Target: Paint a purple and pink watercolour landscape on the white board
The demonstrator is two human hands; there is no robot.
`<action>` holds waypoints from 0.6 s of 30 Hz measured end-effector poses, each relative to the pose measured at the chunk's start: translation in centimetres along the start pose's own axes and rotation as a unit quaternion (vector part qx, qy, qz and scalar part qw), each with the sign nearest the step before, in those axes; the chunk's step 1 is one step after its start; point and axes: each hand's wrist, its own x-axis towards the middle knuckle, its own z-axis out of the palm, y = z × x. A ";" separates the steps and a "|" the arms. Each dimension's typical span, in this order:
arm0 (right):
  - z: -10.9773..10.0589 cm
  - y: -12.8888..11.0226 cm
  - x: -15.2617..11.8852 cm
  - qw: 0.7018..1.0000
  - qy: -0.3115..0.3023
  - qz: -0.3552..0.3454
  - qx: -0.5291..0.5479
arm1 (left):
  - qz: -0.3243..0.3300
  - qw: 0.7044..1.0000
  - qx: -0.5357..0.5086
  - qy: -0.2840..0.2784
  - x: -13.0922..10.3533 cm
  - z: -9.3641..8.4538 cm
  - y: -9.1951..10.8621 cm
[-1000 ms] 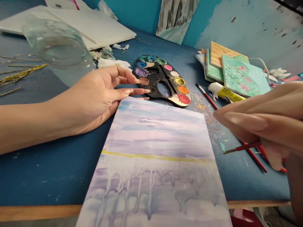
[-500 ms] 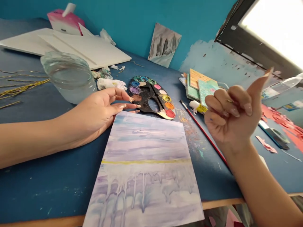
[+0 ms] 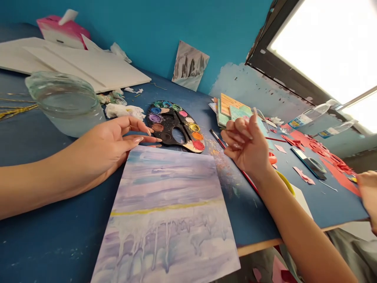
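A sheet painted in lilac and blue streaks (image 3: 173, 188), with a yellow line across it and pale drips below, lies before me, its lower end reaching past the table edge. At its upper left corner rests my left hand (image 3: 118, 141), open, fingers stretched out and apart, the thumb close to the corner. Beyond them is a black paint palette (image 3: 173, 118) with several coloured wells. My right hand (image 3: 246, 145) is raised right of the sheet, fingers curled in and nothing seen in them. Behind it a red-handled paintbrush (image 3: 217, 137) lies partly hidden.
A glass jar of water (image 3: 67, 106) stands left, by crumpled tissue (image 3: 123, 111) and white boards (image 3: 88, 70). Small painted boards (image 3: 228, 108) are stacked at the back right. Farther right are a phone (image 3: 308, 162), red paper scraps (image 3: 330, 157) and another person's hand (image 3: 369, 192).
The view has turned right, so the sheet and palette sit farther left. My right hand has come lower and closer to the sheet, its thumb drawn in toward the fingers. Another person's hand now shows.
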 end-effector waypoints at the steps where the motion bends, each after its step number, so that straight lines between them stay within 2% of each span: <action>1: -0.2 0.7 0.4 1.000 -0.003 0.011 -0.009 | 0.008 1.000 0.003 -0.007 0.1 -0.1 -0.1; 4: -1.0 2.7 1.5 0.999 0.000 0.035 -0.027 | 0.026 0.999 0.012 -0.030 0.5 -0.5 -0.6; 7: -1.5 3.7 2.0 0.999 0.006 0.036 -0.028 | 0.019 0.999 0.015 -0.037 0.7 -0.6 -0.8; 14: -2.4 3.4 1.9 0.998 0.001 0.022 -0.066 | -0.043 0.999 0.010 -0.009 0.2 0.3 0.4; 16: -2.7 3.4 1.9 0.996 0.014 0.023 -0.087 | -0.040 0.999 0.019 -0.003 0.2 0.1 0.5; 18: -3.0 3.5 2.0 0.994 0.023 0.023 -0.102 | -0.008 0.999 0.036 -0.028 0.4 -0.3 0.2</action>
